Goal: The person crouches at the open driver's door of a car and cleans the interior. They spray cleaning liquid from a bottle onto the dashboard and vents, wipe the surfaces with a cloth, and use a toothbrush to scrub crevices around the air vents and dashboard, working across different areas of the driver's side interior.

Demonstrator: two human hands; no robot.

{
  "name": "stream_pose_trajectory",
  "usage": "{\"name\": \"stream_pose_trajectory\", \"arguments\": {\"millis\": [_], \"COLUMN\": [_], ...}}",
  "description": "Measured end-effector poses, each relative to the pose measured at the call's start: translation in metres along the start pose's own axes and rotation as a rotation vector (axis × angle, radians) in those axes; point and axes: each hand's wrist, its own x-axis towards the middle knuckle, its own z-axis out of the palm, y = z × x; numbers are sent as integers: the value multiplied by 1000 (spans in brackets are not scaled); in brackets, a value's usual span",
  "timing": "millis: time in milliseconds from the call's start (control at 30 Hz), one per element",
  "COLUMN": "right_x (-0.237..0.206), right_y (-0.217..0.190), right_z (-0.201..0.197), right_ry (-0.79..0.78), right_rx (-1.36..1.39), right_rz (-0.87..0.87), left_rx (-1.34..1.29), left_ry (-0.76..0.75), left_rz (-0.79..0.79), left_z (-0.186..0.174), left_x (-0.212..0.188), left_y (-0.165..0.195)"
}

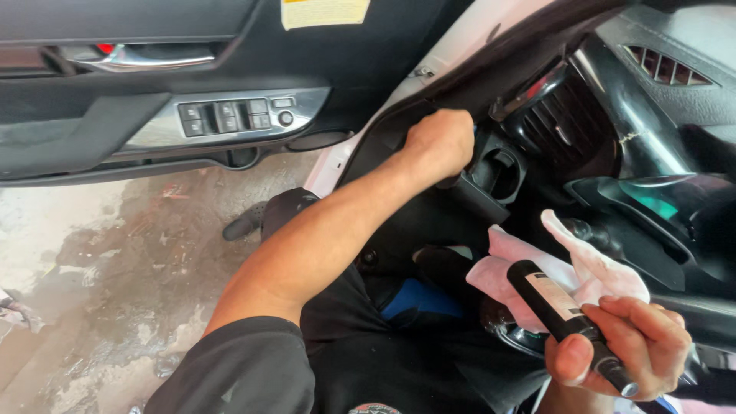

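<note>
My left hand (pixel 438 142) is closed into a fist at the rim of a black pull-out cup holder (pixel 497 172) under the dashboard's side air vent (pixel 560 115). A sliver of blue shows by its fingers; what the fist encloses is hidden. My right hand (pixel 625 346) is low at the right, gripping a slim black bottle (pixel 546 293) with a pale label, its base pointing up and left. A pink cloth (pixel 590 270) lies bunched behind the bottle, against my right hand's fingers.
The car door stands open at the upper left, with its window switch panel (pixel 230 116) and chrome inner handle (pixel 146 55). Wet, stained concrete ground (pixel 107 268) lies below it. A dark shoe (pixel 245 222) rests by the sill. The instrument cluster (pixel 675 203) is at the right.
</note>
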Motion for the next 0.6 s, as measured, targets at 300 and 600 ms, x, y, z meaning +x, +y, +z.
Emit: {"name": "stream_pose_trajectory", "arguments": {"millis": [300, 600], "right_x": [0, -2], "right_y": [-5, -8], "right_z": [-5, 1], "right_ry": [-91, -46], "right_rx": [-72, -19], "right_rz": [33, 0], "left_rx": [-191, -374], "left_ry": [-183, -528], "left_rz": [-142, -65], "left_z": [21, -5], "left_x": [24, 23], "left_y": [-30, -74]}}
